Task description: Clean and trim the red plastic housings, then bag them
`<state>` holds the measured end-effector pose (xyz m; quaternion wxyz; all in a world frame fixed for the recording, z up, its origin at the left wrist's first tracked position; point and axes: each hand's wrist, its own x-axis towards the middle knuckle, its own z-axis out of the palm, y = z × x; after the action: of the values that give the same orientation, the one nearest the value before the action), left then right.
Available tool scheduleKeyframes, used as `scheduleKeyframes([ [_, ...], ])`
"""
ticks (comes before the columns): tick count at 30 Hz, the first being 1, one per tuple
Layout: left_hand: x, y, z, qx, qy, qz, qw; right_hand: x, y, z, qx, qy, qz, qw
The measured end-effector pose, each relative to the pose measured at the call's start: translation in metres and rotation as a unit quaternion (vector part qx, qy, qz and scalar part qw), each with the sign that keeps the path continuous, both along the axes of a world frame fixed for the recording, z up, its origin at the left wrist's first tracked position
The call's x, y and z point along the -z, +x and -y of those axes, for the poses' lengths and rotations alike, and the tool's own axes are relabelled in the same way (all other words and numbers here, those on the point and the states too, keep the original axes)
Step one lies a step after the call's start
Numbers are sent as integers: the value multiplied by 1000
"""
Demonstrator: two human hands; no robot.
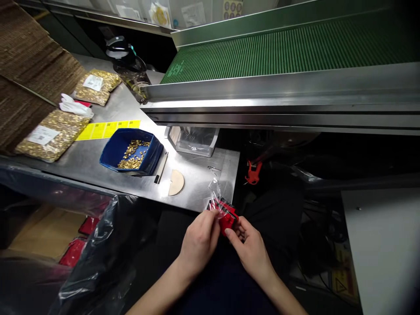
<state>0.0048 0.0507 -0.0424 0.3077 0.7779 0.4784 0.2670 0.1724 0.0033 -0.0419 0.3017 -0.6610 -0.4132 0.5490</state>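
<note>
Both hands are closed: the left hand (198, 236) pinches clear film (215, 189) against a red part (227, 222), and the right hand (251, 245) grips that part's near side with thumb and curled fingers, just off the metal table's (205, 181) near corner. Beyond lie a pale disc (176, 182), a clear tray (210, 151) and a blue bin (153, 158) with gold-coloured pieces (133, 154) inside. A green ribbed conveyor (262, 50) overhangs the table, its metal side rail partly covering the tray; dark clutter fills the space beneath.
</note>
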Motion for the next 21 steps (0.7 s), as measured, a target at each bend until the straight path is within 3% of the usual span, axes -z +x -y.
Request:
scheduleKeyframes([
  [6,-12,22,6,24,-93,117,988,12,3,-7,24,12,-121,992],
  [11,2,10,5,-23,-36,31,999,13,12,-12,101,-15,-207,973],
  [17,4,-4,5,-2,-94,27,995,22,8,-8,190,-28,-207,959],
  [21,-3,10,18,143,-71,60,985,21,-5,-11,221,8,-256,941],
])
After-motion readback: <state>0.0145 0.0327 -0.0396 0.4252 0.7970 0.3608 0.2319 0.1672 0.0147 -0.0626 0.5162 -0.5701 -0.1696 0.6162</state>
